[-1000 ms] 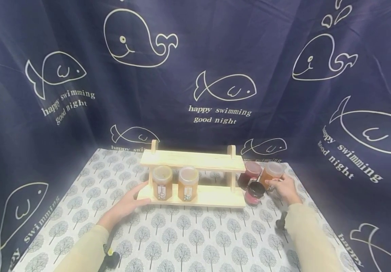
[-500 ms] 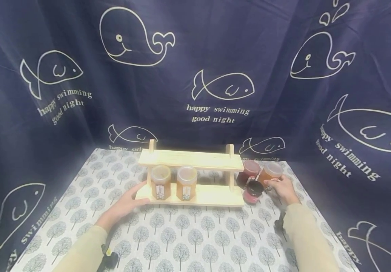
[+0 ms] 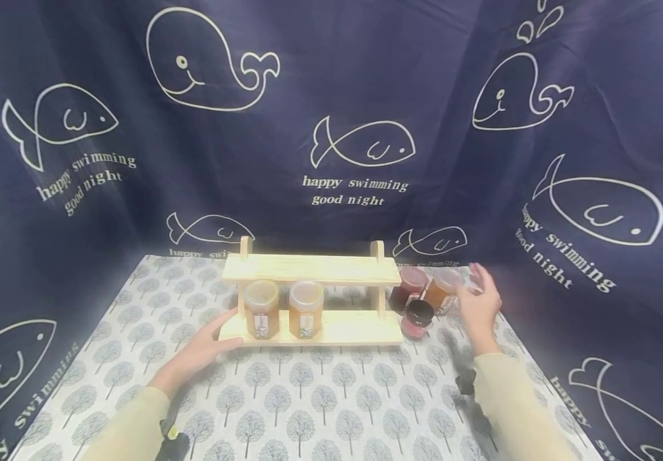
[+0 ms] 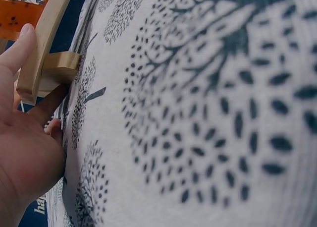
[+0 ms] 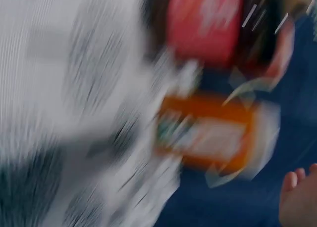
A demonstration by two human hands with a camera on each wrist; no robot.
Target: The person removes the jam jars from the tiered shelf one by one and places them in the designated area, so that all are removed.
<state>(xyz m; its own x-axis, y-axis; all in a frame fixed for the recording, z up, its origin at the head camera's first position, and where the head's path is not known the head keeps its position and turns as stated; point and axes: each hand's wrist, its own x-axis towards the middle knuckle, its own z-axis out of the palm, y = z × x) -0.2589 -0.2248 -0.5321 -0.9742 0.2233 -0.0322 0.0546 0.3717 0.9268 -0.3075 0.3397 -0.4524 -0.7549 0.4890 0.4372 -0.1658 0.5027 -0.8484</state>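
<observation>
A two-tier wooden shelf [image 3: 311,330] stands near the back of the table. My left hand [image 3: 199,352] grips the left end of its lower board, with the thumb [image 4: 25,41] along the edge and the fingers partly hidden beneath. Two amber jars, a left one [image 3: 262,312] and a right one [image 3: 306,312], stand on that board. Raised just right of a third amber jar [image 3: 439,294], my right hand [image 3: 480,307] has its fingers apart and holds nothing. In the blurred right wrist view, that orange jar [image 5: 208,133] and my fingertips [image 5: 290,181] show a gap between them.
Beside the shelf's right end stand a dark red jar [image 3: 409,288] and a small black-lidded jar [image 3: 416,320] with pink-red contents. A tree-print cloth [image 3: 308,410] covers the table. A navy curtain [image 3: 285,179] hangs close behind.
My right hand has let go of the amber jar at the right and risen beside it. The left hand keeps its hold on the shelf. The head view has shifted slightly rightward.
</observation>
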